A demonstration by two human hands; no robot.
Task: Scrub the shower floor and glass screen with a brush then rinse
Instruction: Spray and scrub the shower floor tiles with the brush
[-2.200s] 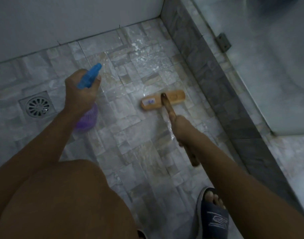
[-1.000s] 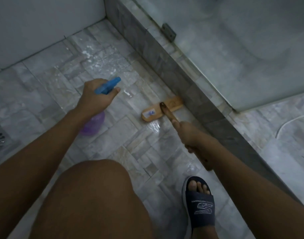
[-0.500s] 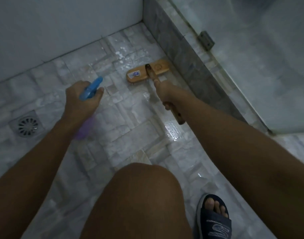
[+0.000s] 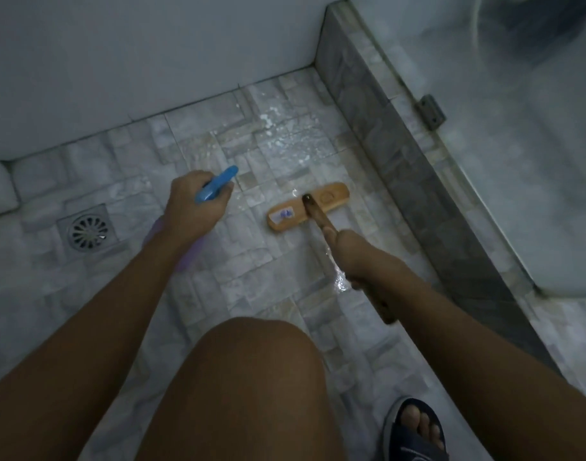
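A wooden scrub brush (image 4: 307, 207) with a dark handle rests head-down on the wet stone-tiled shower floor (image 4: 251, 281). My right hand (image 4: 354, 252) grips the handle partway along; the handle's end sticks out behind my wrist. My left hand (image 4: 193, 209) holds a spray bottle (image 4: 216, 185) with a blue trigger head and a purple body, mostly hidden under my wrist, to the left of the brush. The glass screen (image 4: 517, 134) stands on the grey kerb at the right.
A round metal drain (image 4: 88, 232) sits in the floor at the left. White foam patches (image 4: 278, 131) lie near the far corner. The grey stone kerb (image 4: 414, 181) runs along the right with a metal hinge bracket (image 4: 431, 111). My knee and sandalled foot (image 4: 416, 430) fill the foreground.
The brush head has been pulled back from the far corner by the kerb toward me, out onto the open floor. My left hand keeps the spray bottle beside it.
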